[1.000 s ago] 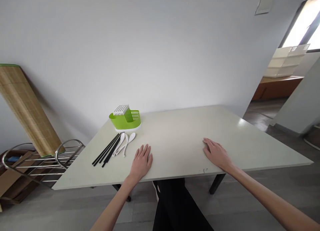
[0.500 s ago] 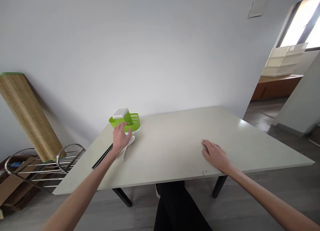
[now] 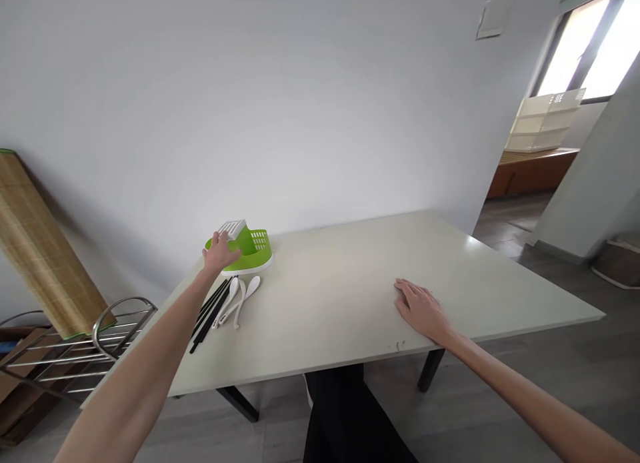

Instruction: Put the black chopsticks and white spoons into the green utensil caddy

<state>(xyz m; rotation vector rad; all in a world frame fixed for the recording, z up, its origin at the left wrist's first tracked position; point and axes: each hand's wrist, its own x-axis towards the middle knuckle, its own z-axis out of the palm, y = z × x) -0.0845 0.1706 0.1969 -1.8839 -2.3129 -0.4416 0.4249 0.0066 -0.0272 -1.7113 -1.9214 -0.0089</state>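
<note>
My left hand (image 3: 220, 252) is at the near left side of a green and white cutlery holder (image 3: 255, 257), thumb spread away from the fingers. The hand covers part of the holder's front, so I cannot tell whether it touches. Closer to me lie several white spoons (image 3: 234, 301), some crossing each other. Black chopsticks (image 3: 210, 316) lie left of the spoons, partly hidden behind my left forearm. My right hand (image 3: 423, 309) rests palm down on the white table (image 3: 340, 283), fingers stretched out and holding nothing.
A metal rack (image 3: 120, 343) stands left of the table, with a rolled bamboo mat (image 3: 50, 263) leaning on the wall above it. The wall (image 3: 320, 116) runs along the table's back edge. White stacked boxes (image 3: 543, 123) sit by the window.
My left hand has moved left and up, from in front of the holder to its left side, uncovering the spoons and chopsticks. The view has turned slightly right. My right hand stays on the table.
</note>
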